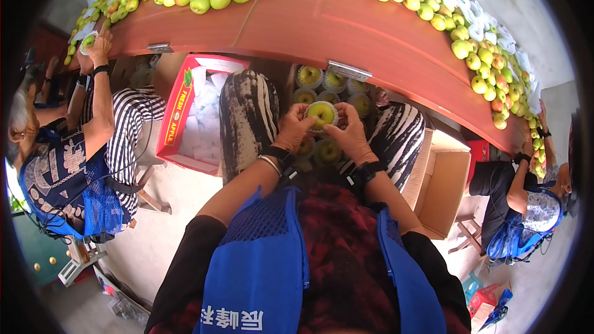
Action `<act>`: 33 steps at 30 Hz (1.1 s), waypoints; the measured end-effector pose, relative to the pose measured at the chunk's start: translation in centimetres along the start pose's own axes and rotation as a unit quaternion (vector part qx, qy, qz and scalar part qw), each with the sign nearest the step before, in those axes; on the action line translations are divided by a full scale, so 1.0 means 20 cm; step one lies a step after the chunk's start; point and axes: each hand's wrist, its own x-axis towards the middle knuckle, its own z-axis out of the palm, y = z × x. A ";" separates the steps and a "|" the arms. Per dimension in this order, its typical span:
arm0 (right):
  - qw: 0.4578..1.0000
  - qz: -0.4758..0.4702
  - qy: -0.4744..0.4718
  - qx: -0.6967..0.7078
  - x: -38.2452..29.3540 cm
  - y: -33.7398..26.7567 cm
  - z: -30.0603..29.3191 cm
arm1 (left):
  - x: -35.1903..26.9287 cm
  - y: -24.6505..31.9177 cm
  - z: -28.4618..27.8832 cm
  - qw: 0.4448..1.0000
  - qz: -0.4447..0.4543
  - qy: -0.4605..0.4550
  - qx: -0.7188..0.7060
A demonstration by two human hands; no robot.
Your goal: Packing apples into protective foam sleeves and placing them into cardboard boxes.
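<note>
Both of my hands hold one yellow-green apple (321, 116) in a white foam net sleeve. My left hand (296, 126) grips its left side, with the thumb on the front. From the right, my right hand (349, 131) grips it with the thumb near the lower edge. Below the held fruit, between my knees, sit more apples in foam nets, such as one apple (327, 152) just under my hands and another apple (310, 75) towards the table. They stand in rows; my legs and arms hide their container's sides.
A red-brown table (297, 23) edges my knees, with loose apples (220, 0) piled along its far side. At left stands a red apple carton (174, 111) holding white foam sleeves (199, 134); at right, an open cardboard box (441, 181). Seated co-workers flank me, one person (65, 162) handling a sleeved apple.
</note>
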 end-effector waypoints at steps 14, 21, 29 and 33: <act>0.921 0.246 -0.025 0.302 -0.01 0.04 -0.04 | 0.01 -0.02 0.00 0.998 -0.020 0.019 -0.061; 0.909 0.223 -0.034 0.351 0.00 0.06 -0.04 | 0.02 -0.04 0.01 0.997 -0.024 0.003 -0.078; 0.917 0.282 -0.014 0.281 0.02 0.09 -0.04 | 0.01 -0.04 0.02 0.999 -0.052 0.007 -0.010; 0.936 0.265 0.004 0.231 0.02 0.10 -0.02 | -0.02 0.01 0.04 0.996 -0.063 0.029 0.054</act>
